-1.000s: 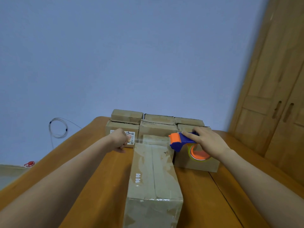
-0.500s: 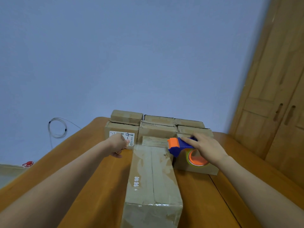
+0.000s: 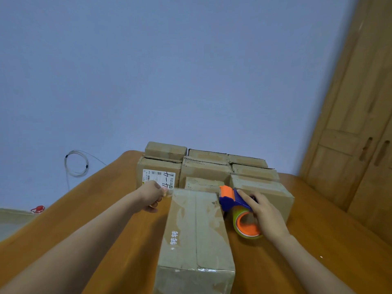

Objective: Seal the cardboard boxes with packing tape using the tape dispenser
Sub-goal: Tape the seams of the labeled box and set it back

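Observation:
A long cardboard box (image 3: 196, 232) lies lengthwise in front of me on the wooden table (image 3: 106, 209). My right hand (image 3: 266, 213) grips a blue and orange tape dispenser (image 3: 231, 201) with a roll of clear tape (image 3: 247, 224), held at the box's far right corner. My left hand (image 3: 151, 196) pinches the free end of the clear tape at the box's far left corner. The stretch of tape between the hands is hard to see.
Several more cardboard boxes (image 3: 206, 166) are stacked at the far end of the table, one with a white label (image 3: 159, 178). A wooden wardrobe (image 3: 360, 124) stands at the right. A coiled cable (image 3: 76, 164) hangs on the blue wall at left.
The dispenser has dropped lower beside the box's far right corner. My left hand stayed at the far left corner with the tape end.

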`<move>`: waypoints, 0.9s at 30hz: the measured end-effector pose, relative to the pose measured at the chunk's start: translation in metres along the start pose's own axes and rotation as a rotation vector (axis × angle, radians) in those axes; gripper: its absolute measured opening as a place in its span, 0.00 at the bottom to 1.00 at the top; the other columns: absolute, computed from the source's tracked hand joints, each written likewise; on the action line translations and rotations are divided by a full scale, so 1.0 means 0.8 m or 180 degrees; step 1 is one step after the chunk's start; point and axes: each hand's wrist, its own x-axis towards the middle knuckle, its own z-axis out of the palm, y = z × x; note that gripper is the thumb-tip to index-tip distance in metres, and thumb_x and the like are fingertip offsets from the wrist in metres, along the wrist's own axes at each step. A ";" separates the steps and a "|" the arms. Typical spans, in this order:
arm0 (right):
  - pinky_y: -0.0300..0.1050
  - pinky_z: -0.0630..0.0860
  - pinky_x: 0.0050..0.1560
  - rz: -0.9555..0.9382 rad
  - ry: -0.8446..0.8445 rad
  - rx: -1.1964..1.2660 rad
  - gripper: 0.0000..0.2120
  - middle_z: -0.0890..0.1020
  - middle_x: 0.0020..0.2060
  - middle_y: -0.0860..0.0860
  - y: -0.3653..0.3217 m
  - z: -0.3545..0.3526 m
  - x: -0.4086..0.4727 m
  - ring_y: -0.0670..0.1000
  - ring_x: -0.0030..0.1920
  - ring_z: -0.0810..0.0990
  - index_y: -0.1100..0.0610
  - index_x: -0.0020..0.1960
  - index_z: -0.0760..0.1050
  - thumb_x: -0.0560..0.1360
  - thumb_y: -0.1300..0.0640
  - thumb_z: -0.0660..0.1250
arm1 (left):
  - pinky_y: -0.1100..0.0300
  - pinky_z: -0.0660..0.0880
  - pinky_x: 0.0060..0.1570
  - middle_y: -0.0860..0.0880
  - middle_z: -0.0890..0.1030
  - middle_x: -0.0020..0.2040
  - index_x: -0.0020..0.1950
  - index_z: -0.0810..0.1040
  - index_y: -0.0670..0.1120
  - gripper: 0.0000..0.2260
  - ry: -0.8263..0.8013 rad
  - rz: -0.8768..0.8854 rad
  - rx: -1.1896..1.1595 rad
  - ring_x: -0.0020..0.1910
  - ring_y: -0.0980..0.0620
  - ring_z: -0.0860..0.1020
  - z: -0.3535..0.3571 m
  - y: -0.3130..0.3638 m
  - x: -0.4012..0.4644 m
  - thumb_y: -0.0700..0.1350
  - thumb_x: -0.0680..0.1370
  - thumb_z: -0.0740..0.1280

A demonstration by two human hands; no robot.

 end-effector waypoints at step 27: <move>0.46 0.77 0.36 0.1413 0.0514 0.1169 0.41 0.73 0.54 0.52 -0.073 0.065 -0.046 0.52 0.52 0.73 0.49 0.74 0.64 0.67 0.77 0.65 | 0.58 0.71 0.36 0.48 0.78 0.44 0.49 0.70 0.49 0.12 0.0660 0.0495 0.0392 0.43 0.47 0.77 0.058 -0.025 -0.009 0.51 0.84 0.51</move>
